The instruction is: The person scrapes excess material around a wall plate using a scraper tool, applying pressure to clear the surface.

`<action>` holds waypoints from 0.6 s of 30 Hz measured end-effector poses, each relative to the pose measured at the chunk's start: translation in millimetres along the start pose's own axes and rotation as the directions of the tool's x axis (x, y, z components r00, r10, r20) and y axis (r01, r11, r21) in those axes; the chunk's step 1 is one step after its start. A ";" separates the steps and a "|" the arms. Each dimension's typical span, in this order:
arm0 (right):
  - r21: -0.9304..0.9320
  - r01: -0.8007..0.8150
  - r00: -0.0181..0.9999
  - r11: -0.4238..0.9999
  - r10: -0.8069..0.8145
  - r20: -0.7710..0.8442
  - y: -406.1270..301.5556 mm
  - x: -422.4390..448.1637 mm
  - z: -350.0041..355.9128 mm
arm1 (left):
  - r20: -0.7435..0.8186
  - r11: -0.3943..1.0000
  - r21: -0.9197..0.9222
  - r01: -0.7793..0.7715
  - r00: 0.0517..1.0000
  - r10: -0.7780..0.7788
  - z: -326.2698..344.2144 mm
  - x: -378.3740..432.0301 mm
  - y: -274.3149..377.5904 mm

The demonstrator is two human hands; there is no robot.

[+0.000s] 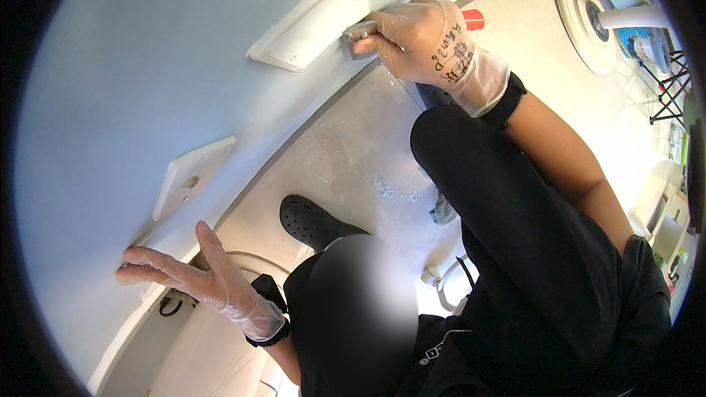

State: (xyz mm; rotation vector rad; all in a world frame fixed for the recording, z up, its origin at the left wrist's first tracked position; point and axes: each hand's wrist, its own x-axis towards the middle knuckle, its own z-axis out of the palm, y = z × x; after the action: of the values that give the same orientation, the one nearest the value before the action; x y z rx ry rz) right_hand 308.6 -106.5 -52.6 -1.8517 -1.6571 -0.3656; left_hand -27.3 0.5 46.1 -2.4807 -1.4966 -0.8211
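Note:
My gloved left hand (190, 281) has its fingers apart, with nothing seen between them. Its fingertips rest on or close to the pale blue wall (110, 138), below a white wall plate (194, 177) with a round hole. At the upper right, my gloved right hand (427, 38) is closed on a small metal blade (358, 38), held against or near the wall beside a larger white wall plate (320, 19). A red handle-like end (473, 19) shows behind that hand; whether it joins the blade is hidden. The right glove bears handwriting.
Blue-white flakes (384, 187) and a grey cloth (443, 210) lie on the floor. My dark clogs (309, 220) are by the wall's base. At the right are a round pedestal base (584, 22), a blue container (640, 47) and a black folding frame (670, 88).

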 end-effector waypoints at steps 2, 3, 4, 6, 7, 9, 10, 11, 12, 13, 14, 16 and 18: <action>-0.033 -0.022 0.999 0.999 0.023 0.041 -3.1 0.6 -3.1 | 0.008 1.000 -0.005 -0.003 1.000 0.003 -0.7 0.3 3.4; -0.048 -0.033 0.998 0.998 0.036 0.058 -5.0 0.7 -4.8 | 0.010 1.000 -0.005 -0.006 1.000 0.006 -1.3 0.3 5.1; -0.063 0.006 0.997 0.998 -0.001 0.079 -7.5 2.1 -5.3 | 0.009 1.000 -0.012 -0.007 1.000 0.007 -1.5 0.2 4.8; -0.091 0.083 0.990 0.992 -0.071 0.120 -16.2 7.9 -3.5 | 0.008 1.000 -0.027 -0.012 1.000 0.012 -1.2 -0.2 4.0; -0.063 0.112 0.987 0.992 -0.103 0.125 -25.8 11.9 -1.3 | 0.005 1.000 -0.021 -0.006 1.000 0.006 -1.3 -0.1 3.8; -0.015 0.168 0.976 0.986 -0.164 0.143 -46.3 22.2 4.5 | 0.006 1.000 -0.019 0.008 1.000 -0.008 0.2 -0.6 4.0; 0.029 0.264 0.963 0.964 -0.262 -0.057 -40.8 21.6 24.1 | 0.018 0.999 -0.034 0.005 1.000 -0.004 1.0 -1.2 4.9; 0.006 0.233 0.972 0.972 -0.233 -0.002 -38.3 16.5 20.5 | 0.031 0.999 -0.050 0.002 1.000 -0.001 1.7 -2.0 6.2; -0.007 0.209 0.977 0.978 -0.209 0.041 -38.7 13.3 16.6 | 0.035 0.999 -0.051 0.001 0.999 0.001 0.3 -1.7 3.8; -0.022 0.187 0.979 0.982 -0.185 0.081 -37.5 9.7 10.7 | 0.032 0.999 -0.054 -0.007 0.999 0.008 -1.1 -1.0 2.2; -0.064 0.096 0.992 0.993 -0.090 0.087 -35.4 5.7 4.9 | 0.029 0.998 -0.058 -0.014 0.999 0.015 -2.1 -0.1 0.1; -0.042 -0.018 0.997 0.999 0.021 0.080 -23.8 -2.2 -4.2 | 0.024 0.999 -0.053 -0.012 1.000 0.014 -3.6 -0.5 -0.6; -0.027 -0.089 0.996 0.996 0.089 0.022 -16.3 -5.0 -11.8 | 0.017 0.999 -0.050 0.008 1.000 -0.008 -2.0 -0.7 2.1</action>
State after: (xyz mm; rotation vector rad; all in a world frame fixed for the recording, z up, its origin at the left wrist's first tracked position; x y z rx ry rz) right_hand 294.3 -117.2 -42.2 -1.9482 -1.5852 -0.3306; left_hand -26.5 -1.9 47.7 -2.5249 -1.5108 -0.8508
